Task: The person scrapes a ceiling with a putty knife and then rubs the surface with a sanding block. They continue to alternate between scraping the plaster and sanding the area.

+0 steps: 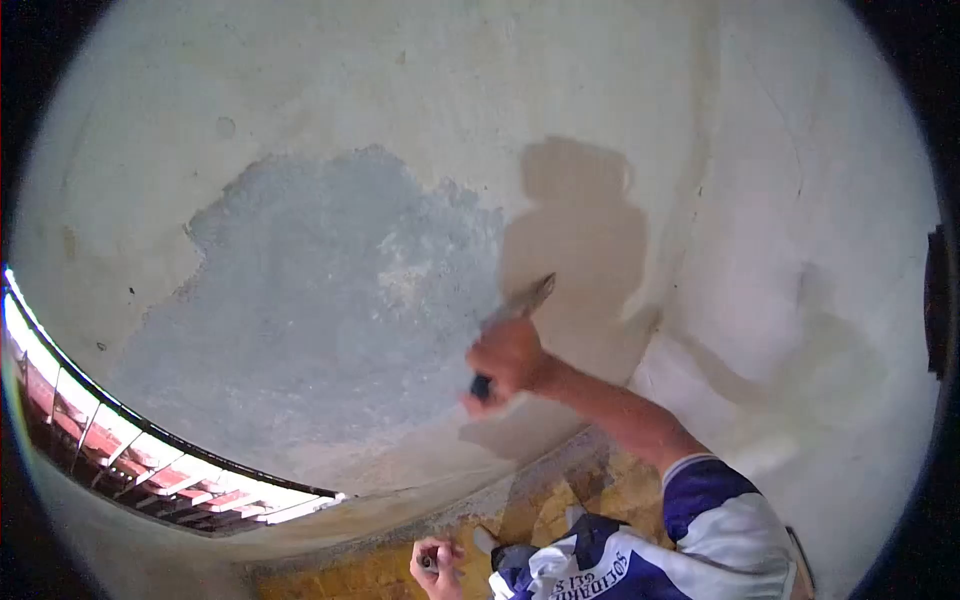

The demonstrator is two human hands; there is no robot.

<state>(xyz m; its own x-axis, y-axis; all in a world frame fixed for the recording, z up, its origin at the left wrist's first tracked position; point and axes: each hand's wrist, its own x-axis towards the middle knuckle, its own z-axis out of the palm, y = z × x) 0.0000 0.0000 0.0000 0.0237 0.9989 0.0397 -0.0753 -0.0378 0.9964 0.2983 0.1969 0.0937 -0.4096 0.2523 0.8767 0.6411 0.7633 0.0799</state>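
Note:
My right hand (pixel 508 358) is closed around the dark handle of a scraper (pixel 540 292), whose metal blade points up and to the right close to the wall. A large grey patch (pixel 320 290) with ragged edges shows in the pale wall (pixel 420 80), just left of this hand. Low in the view, my left hand (pixel 437 568) is closed around a small dark object with a round end, too small to name.
A barred window (pixel 150 465) curves along the lower left. The pale side wall (pixel 780 200) meets the patched wall at a corner on the right. Below lies a yellowish-brown floor (pixel 350 580). A dark object (pixel 937 300) sits at the right edge.

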